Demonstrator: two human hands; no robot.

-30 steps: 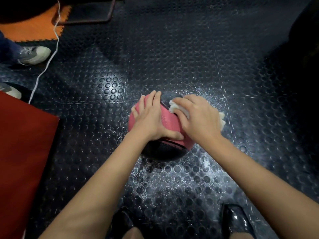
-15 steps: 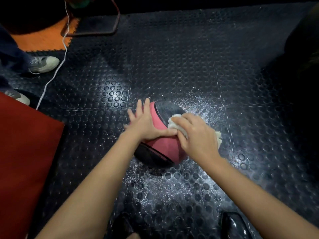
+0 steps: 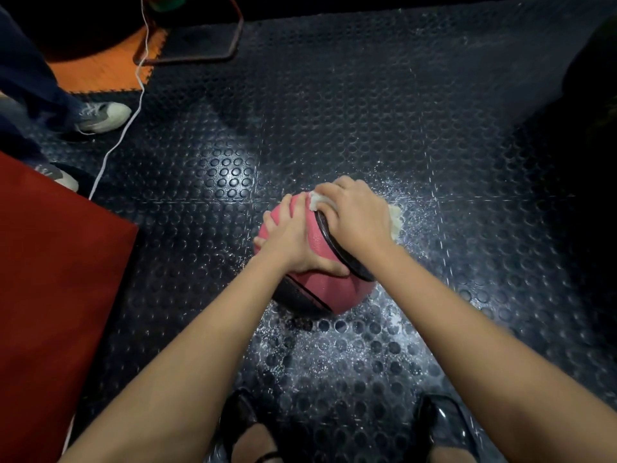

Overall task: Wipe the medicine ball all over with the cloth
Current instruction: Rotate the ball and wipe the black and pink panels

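Pink and black, the medicine ball [image 3: 329, 289] looks heavy and could roll. Your left hand [image 3: 293, 242] lies flat on it beside your right hand [image 3: 359, 217], which presses the bunched white cloth [image 3: 395, 217] on top; steady it low on the sides.

A single head-worn camera is looking steeply down and forward at the studded floor mat [image 3: 367, 95], sitting close above both forearms, which are reaching up from the bottom edge toward the middle; the wide lens is bending the mat's far edges.
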